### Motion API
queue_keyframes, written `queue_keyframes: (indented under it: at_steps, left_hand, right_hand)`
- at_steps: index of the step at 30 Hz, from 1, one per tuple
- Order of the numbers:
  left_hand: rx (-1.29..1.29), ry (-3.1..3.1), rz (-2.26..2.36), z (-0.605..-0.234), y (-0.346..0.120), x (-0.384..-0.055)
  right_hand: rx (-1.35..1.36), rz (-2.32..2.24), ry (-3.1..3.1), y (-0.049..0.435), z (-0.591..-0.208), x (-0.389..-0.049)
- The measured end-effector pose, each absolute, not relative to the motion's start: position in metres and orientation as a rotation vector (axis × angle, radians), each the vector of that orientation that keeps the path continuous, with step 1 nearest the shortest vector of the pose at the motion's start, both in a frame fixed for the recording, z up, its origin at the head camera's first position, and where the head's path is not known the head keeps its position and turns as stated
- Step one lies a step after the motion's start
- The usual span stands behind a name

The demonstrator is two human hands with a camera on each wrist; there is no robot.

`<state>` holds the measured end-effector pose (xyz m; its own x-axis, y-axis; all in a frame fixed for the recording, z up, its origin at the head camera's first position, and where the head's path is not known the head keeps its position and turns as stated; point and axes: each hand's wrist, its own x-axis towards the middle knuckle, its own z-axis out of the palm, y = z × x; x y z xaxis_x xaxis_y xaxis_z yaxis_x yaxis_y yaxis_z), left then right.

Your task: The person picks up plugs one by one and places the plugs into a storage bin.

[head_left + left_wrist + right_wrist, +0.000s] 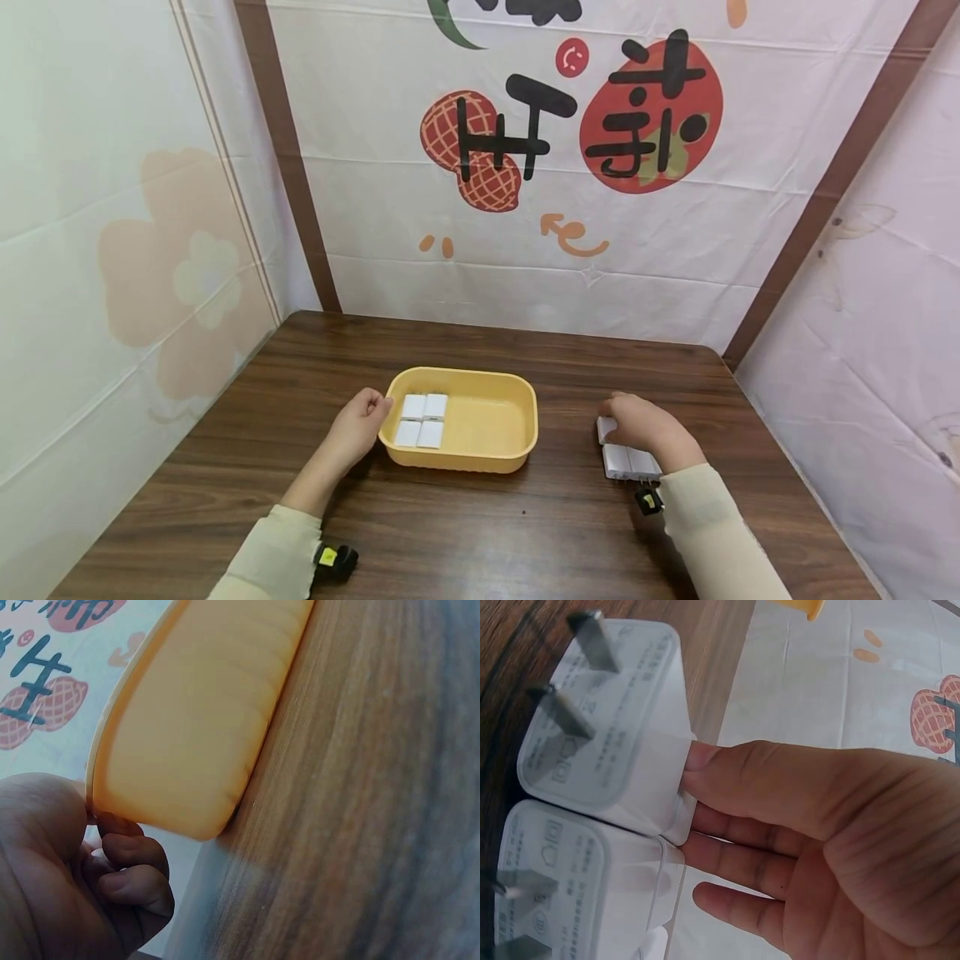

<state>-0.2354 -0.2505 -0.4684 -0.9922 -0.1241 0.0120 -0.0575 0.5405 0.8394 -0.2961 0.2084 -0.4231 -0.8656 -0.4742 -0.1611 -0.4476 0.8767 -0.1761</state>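
Both forearms are extended forward over the wooden table (480, 533), with pale sleeves (279, 546) worn to the wrists. The left hand (360, 429) is held at the near-left end of a yellow tray (459, 462); its fingers are curled, and the tray's rim is pinched between them and the thumb. Inside, four white chargers (431, 435) are laid in a two-by-two block at the left end. The right hand (645, 427) is arched over more chargers (617, 461) to the tray's right, the thumb placed against one; whether it is gripped cannot be told. Metal prongs (594, 641) are shown projecting from this group.
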Motion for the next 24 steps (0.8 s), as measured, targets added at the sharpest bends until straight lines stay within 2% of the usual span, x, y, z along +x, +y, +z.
queue_keyframes:
  at_steps: [24]
  left_hand:
    - [0.128, -2.675, -1.524, -0.4696, -0.2528, -0.234]
  right_hand:
    - [-0.734, -0.169, 2.842, 0.2029, -0.4209, -0.3009]
